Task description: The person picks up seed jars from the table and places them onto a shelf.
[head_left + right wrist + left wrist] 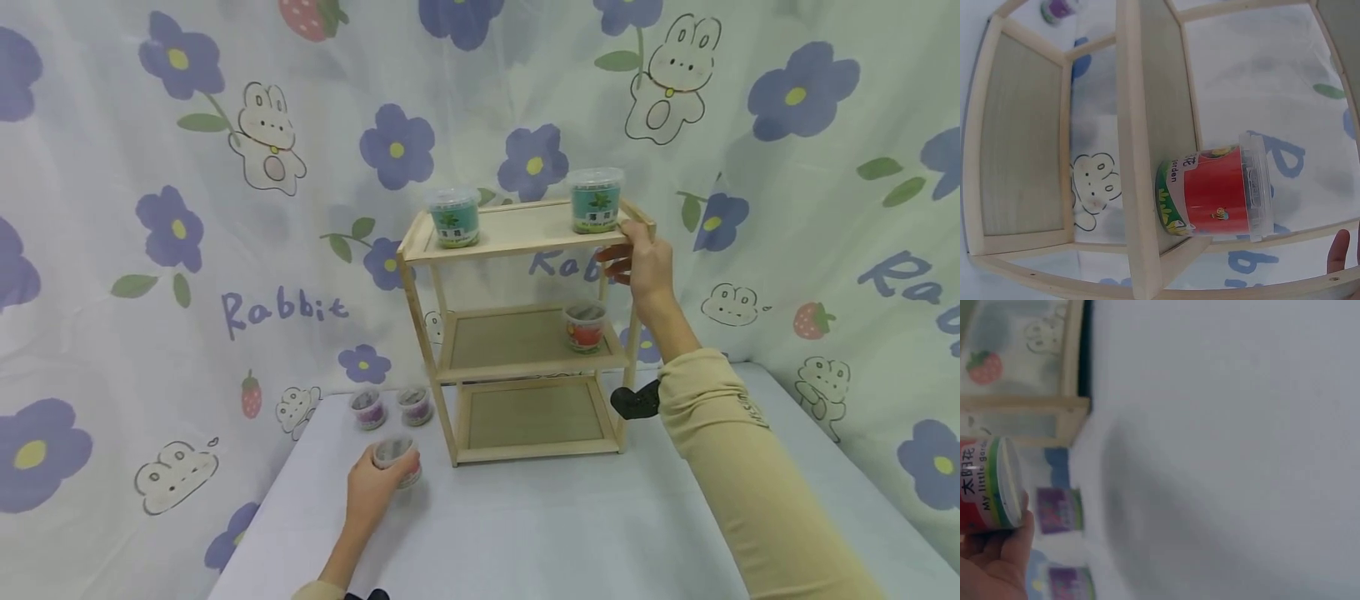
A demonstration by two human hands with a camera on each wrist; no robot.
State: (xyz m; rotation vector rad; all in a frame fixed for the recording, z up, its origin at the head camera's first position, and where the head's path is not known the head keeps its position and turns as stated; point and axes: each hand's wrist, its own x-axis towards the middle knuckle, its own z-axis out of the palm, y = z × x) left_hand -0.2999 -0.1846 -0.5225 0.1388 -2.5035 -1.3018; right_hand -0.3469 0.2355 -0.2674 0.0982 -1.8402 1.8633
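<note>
My left hand (372,492) grips a clear-lidded plastic cup with a red label (979,484), held above the white table left of a wooden three-tier shelf (517,372). My right hand (647,262) holds the top tier's front edge near its right corner, fingers below the board. Beside it stands a teal-labelled cup (596,202); a second teal-labelled cup (454,218) sits at the top tier's left end. On the middle tier's right side is another red-labelled cup (1216,190). In the right wrist view only a little of the right hand shows.
Two purple-labelled cups (368,410) stand on the white table (525,533) behind my left hand. A curtain (465,83) printed with flowers and rabbits hangs close behind the shelf. The shelf's front left post (431,358) rises right of the left hand.
</note>
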